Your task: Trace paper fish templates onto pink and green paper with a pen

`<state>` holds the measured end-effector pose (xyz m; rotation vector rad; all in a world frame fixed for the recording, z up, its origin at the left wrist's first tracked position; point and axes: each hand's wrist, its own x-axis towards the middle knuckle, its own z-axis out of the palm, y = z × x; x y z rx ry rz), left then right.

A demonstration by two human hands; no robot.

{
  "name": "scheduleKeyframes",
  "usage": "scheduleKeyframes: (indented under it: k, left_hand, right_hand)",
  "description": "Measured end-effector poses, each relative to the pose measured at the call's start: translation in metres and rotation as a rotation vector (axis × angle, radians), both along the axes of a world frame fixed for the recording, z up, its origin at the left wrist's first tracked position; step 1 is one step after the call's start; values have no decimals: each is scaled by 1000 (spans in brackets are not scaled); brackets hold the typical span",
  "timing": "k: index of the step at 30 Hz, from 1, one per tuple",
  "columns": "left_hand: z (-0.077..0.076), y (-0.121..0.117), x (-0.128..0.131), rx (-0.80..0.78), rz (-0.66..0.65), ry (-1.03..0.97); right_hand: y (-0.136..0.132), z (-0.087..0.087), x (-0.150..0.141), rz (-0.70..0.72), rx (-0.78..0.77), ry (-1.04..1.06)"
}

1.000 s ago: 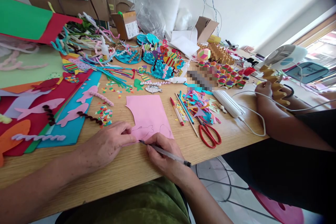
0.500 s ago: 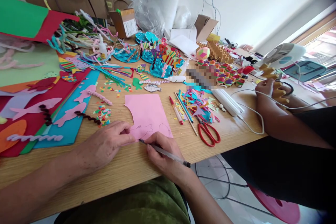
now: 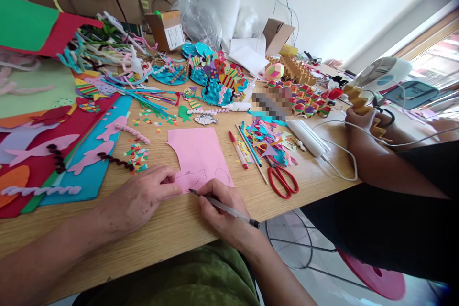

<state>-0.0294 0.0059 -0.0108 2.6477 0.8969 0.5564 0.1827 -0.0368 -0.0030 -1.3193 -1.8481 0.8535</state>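
A pink sheet of craft paper (image 3: 197,150) with a notched left edge lies flat before me, pencil-thin fish outlines drawn near its bottom. My right hand (image 3: 224,205) is closed around a pen (image 3: 229,209) with a clear barrel and black end; its tip touches the sheet's lower edge. My left hand (image 3: 145,196) rests on the table and the sheet's lower left corner, index finger stretched out and pressing the paper, nothing held. Beside the sheet lie a red pen (image 3: 238,149), a blue pen (image 3: 251,145) and red-handled scissors (image 3: 283,179).
Paper scraps (image 3: 270,141) and a white power strip (image 3: 308,137) sit to the right. Pink fish cutouts (image 3: 93,155) lie on coloured sheets at left. Glue bottles (image 3: 239,106) and decorated blue plates stand behind. At right, a co-worker's hands (image 3: 362,119) hold a zigzag yellow strip and scissors.
The view has shifted slightly, so the table's things sit a little further left. Both my hands keep nearly the same place; the pen tip stays at the sheet's lower edge.
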Motion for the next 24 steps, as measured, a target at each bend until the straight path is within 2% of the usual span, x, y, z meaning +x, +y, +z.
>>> scheduleKeyframes:
  k: [6,24]
  left_hand:
    - [1,1,1,-17,7,15]
    - [2,0,1,28,-10,-3]
  right_hand:
    - [0,4,0,22,-63,9]
    - [0,1,-1,24,4,-26]
